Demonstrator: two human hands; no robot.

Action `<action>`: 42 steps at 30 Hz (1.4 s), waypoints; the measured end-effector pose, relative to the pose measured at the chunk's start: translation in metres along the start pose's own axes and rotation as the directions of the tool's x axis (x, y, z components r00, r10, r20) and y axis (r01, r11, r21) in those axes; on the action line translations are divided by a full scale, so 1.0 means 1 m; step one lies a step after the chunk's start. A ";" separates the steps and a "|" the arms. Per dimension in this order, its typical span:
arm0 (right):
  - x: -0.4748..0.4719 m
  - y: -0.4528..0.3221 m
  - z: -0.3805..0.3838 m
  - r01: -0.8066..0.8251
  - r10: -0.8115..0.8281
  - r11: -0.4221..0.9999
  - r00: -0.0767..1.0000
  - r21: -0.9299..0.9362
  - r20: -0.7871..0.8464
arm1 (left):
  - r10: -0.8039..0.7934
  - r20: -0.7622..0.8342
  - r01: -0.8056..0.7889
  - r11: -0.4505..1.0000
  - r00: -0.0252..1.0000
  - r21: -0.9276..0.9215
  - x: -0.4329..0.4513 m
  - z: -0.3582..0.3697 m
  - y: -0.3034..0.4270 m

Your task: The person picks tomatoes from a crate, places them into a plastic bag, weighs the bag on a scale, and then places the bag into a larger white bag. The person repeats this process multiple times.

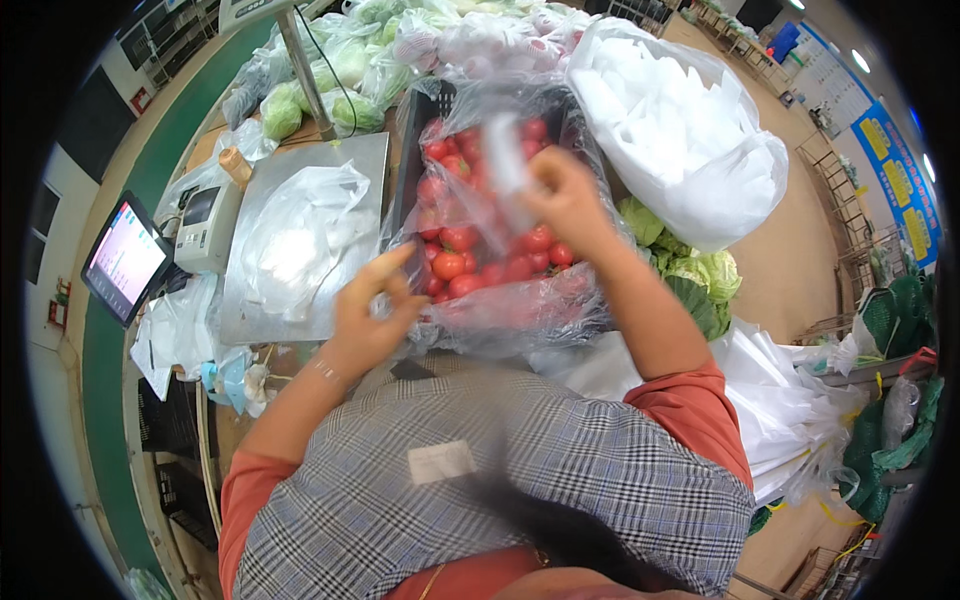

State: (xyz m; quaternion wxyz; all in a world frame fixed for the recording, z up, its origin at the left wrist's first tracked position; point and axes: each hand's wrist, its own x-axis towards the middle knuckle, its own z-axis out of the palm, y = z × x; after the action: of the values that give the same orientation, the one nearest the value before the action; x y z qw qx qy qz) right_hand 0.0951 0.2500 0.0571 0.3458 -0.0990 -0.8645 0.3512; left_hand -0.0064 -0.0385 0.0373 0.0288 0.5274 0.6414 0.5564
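Note:
Red tomatoes [448, 265] fill a black plastic crate [409, 142] lined with clear plastic film [480, 315]. Over the crate's right part, my right hand [562, 195] grips a blurred white strip-like thing, too smeared to name. My left hand [379, 307] is at the crate's near left edge, its fingers bent and apart, with nothing plainly held in them. A crumpled clear plastic bag [307, 232] lies on the steel plate of a scale [247, 315], left of the crate.
Bagged cabbages [352, 60] and net-wrapped fruit [487, 45] lie beyond the crate. A large bag of white pieces [675, 127] stands at the right, above leafy greens [694, 277]. A label printer [206, 225] and a tablet screen [126, 257] are at the left. White plastic bags [765, 397] hang lower right.

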 end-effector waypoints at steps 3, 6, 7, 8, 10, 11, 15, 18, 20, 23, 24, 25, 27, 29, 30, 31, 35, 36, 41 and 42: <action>-0.043 -0.043 0.054 -0.539 0.207 0.476 0.837 0.695 0.507 | -0.215 0.163 0.219 0.976 0.963 -0.011 0.024 0.040 0.007; -0.064 -0.038 0.074 -0.578 0.259 0.051 0.795 0.814 0.548 | -0.323 0.144 0.324 0.946 0.936 0.012 0.022 0.053 -0.003; -0.073 -0.032 0.078 -0.537 0.215 0.181 0.839 0.824 0.500 | -0.371 0.161 0.386 0.919 0.915 -0.077 0.015 0.054 -0.010; -0.081 -0.025 0.083 -0.483 0.162 0.306 0.876 0.820 0.455 | -0.416 0.182 0.445 0.880 0.891 -0.164 0.010 0.054 -0.014; -0.090 -0.023 0.088 -0.401 0.090 0.415 0.911 0.817 0.402 | -0.465 0.257 0.530 0.774 0.847 -0.346 0.006 0.052 -0.007; -0.093 -0.021 0.085 -0.410 0.104 0.496 0.903 0.766 0.416 | -0.481 0.297 0.566 0.704 0.825 -0.429 0.004 0.050 -0.004; -0.086 -0.018 0.066 -0.346 0.187 0.768 0.926 0.539 0.328 | -0.551 0.267 0.611 0.688 0.791 -0.390 -0.005 0.030 -0.007; -0.094 -0.012 0.074 -0.116 0.061 0.957 0.977 0.265 0.206 | -0.457 0.274 0.532 0.699 0.846 -0.478 -0.005 0.027 0.013; -0.099 -0.018 0.084 -0.041 -0.021 0.971 0.967 0.234 0.256 | -0.335 0.383 0.494 0.729 0.861 -0.474 -0.005 0.039 0.025; -0.105 -0.016 0.101 -0.277 0.225 0.838 0.960 0.470 0.164 | -0.228 0.306 0.283 0.947 0.924 -0.150 0.001 0.050 0.005; -0.100 -0.031 0.080 -0.385 0.302 0.700 0.923 0.602 0.239 | -0.208 0.265 0.232 0.971 0.941 -0.059 -0.006 0.052 -0.009; -0.097 -0.032 0.070 -0.415 0.297 0.687 0.910 0.596 0.291 | -0.192 0.260 0.201 0.979 0.946 -0.011 -0.007 0.055 -0.010; -0.097 -0.030 0.059 -0.477 0.290 0.659 0.874 0.581 0.390 | -0.159 0.258 0.142 0.986 0.953 0.083 -0.011 0.063 -0.008; -0.094 -0.013 0.062 -0.517 0.219 0.604 0.839 0.607 0.497 | -0.271 0.364 0.154 0.935 0.891 0.320 -0.003 0.063 -0.009; -0.081 -0.005 0.054 -0.543 0.203 0.651 0.798 0.531 0.567 | -0.456 0.406 0.276 0.860 0.792 0.429 0.006 0.060 -0.006; -0.066 0.007 0.046 -0.556 0.190 0.698 0.752 0.452 0.631 | -0.621 0.419 0.368 0.757 0.663 0.540 0.013 0.058 -0.003; -0.003 0.095 0.030 0.082 0.317 0.826 0.749 -0.557 0.581 | -0.541 0.183 0.556 0.685 0.821 -0.471 0.000 0.056 -0.044; -0.002 0.120 0.028 -0.005 0.428 0.805 0.697 -0.593 0.575 | -0.584 0.224 0.585 0.557 0.780 -0.589 0.005 0.055 -0.047; -0.032 0.171 0.074 0.085 0.598 0.612 0.601 -0.786 0.531 | -0.593 0.310 0.525 0.229 0.743 -0.819 0.014 0.053 -0.070; -0.030 0.172 0.076 0.054 0.613 0.606 0.604 -0.794 0.509 | -0.598 0.308 0.519 0.216 0.740 -0.827 0.017 0.051 -0.064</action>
State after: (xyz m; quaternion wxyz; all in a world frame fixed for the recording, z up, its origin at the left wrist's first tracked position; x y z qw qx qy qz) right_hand 0.0537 0.3227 -0.1140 -0.1800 -0.2279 -0.9565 0.0288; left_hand -0.0232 0.0195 -0.0202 0.4680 0.1447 0.4039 0.7726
